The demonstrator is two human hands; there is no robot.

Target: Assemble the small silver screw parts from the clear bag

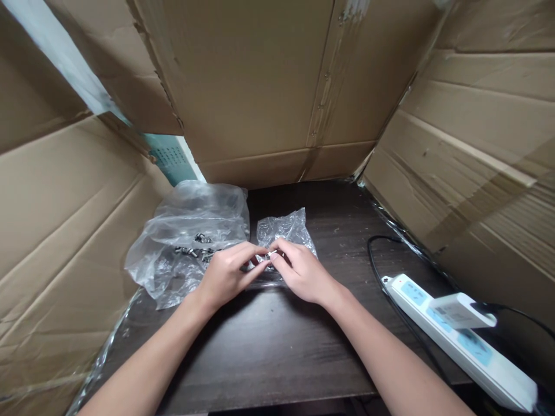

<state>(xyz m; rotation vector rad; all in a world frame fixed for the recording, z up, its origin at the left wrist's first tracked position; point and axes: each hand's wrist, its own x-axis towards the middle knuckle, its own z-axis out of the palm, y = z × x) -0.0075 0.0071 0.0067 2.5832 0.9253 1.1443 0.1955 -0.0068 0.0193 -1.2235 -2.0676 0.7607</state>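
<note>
My left hand (234, 268) and my right hand (299, 267) meet over the middle of the dark table, fingertips pinched together. Between them is a small white and dark piece (272, 253), too small to name and partly covered by the fingers. Both hands appear closed on it. Just behind them lies a small clear plastic bag (284, 227), partly hidden by my right hand. To the left of my left hand, a larger clear plastic bag (191, 211) holds several small dark and metallic parts (195, 249).
Cardboard walls (251, 86) enclose the table (260, 346) at the back and both sides. On the right lies a white power strip (459, 341) with a white adapter (462, 311) plugged in. A black cable (372, 260) loops beside it.
</note>
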